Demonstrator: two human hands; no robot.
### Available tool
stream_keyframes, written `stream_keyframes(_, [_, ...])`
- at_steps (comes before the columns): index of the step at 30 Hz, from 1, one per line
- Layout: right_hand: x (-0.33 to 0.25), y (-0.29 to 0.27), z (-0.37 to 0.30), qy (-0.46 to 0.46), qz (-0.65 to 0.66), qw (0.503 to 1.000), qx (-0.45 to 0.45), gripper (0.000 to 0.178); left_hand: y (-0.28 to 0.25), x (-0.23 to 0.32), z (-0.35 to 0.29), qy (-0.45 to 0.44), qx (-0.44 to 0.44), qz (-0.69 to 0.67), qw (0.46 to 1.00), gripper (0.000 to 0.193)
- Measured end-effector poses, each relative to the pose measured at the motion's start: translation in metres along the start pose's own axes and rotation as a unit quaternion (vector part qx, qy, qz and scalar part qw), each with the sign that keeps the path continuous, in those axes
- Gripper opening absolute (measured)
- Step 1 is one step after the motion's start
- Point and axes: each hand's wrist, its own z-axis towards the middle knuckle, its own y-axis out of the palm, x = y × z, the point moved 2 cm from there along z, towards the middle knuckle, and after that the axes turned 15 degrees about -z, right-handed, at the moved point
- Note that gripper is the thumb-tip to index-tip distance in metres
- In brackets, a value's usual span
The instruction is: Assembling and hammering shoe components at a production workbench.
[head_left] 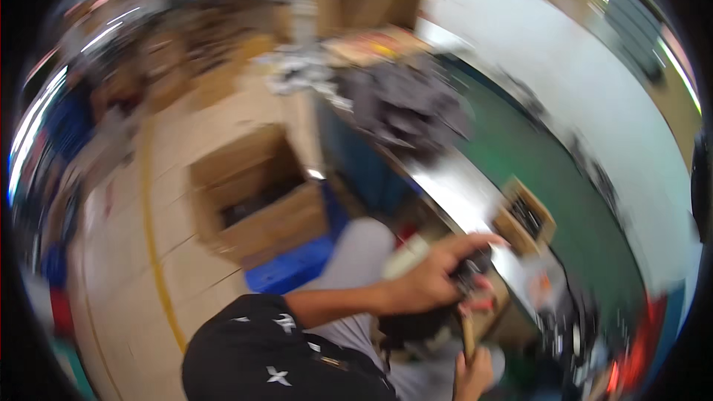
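My left hand (429, 279) reaches across to the right, its fingers curled round a small dark part (472, 269) with a shiny surface. Blur hides what kind of part it is. Below it, my right hand (475, 376) grips the light wooden handle (468, 336) of a tool. The handle stands nearly upright, its top end close under the left hand. Something reddish (479, 298) shows between the handle and the dark part, too smeared to name. I cannot tell whether the tool touches the part.
A bench with a green mat (512, 145) runs along the white wall, bearing grey cloth (408, 108) and a small box of dark parts (523, 215). An open cardboard box (275, 223) rests on a blue base (290, 263) at my left. Far left stand more cartons (215, 85).
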Motion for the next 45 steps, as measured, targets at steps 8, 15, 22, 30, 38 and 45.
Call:
stream_keyframes(8, [0.026,-0.036,-0.115,0.227,0.176,0.956,0.061,0.017,0.049,-0.171,0.042,-0.095,-0.062,0.23,0.967,0.047])
stream_keyframes(15, [0.024,-0.009,-0.125,0.482,0.509,0.709,0.078,0.015,0.039,-0.213,0.117,0.019,-0.072,0.174,0.982,0.032])
stream_keyframes(22, [0.032,0.011,-0.096,0.366,0.449,0.8,0.156,0.014,0.067,-0.306,0.26,0.091,-0.316,0.437,0.837,0.019])
stream_keyframes(30, [0.064,-0.008,-0.067,0.331,0.4,0.829,0.206,0.017,0.05,-0.3,0.27,0.111,-0.25,0.297,0.915,0.018])
stream_keyframes(38, [0.054,-0.06,0.003,0.268,0.504,0.793,0.211,0.023,0.056,-0.182,0.197,-0.176,-0.099,-0.091,0.975,0.021])
stream_keyframes(45, [0.004,-0.099,0.077,0.134,0.607,0.765,0.169,0.03,0.072,-0.051,0.081,-0.216,-0.109,-0.284,0.928,0.019])
